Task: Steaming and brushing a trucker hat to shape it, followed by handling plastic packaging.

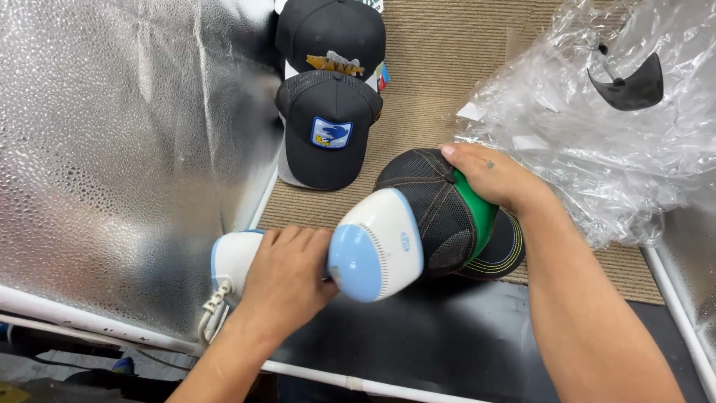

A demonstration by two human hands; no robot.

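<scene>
My left hand (287, 272) grips the handle of a white and light-blue handheld steamer (373, 242), whose rounded head presses against the mesh back of a black cap (436, 209). That cap has a green front panel (477, 213) and a brim with yellow stitching, and it lies on the tan mat. My right hand (492, 175) rests on top of this cap and holds it in place, fingers curled over the crown.
Two more black caps lie behind in a row: one with a blue patch (328, 138), one with a gold emblem (332, 33). Crinkled clear plastic (597, 127) with a dark visor piece (630, 86) is at right. A silver reflective wall (127, 149) stands at left. A white cord (212, 310) trails from the steamer.
</scene>
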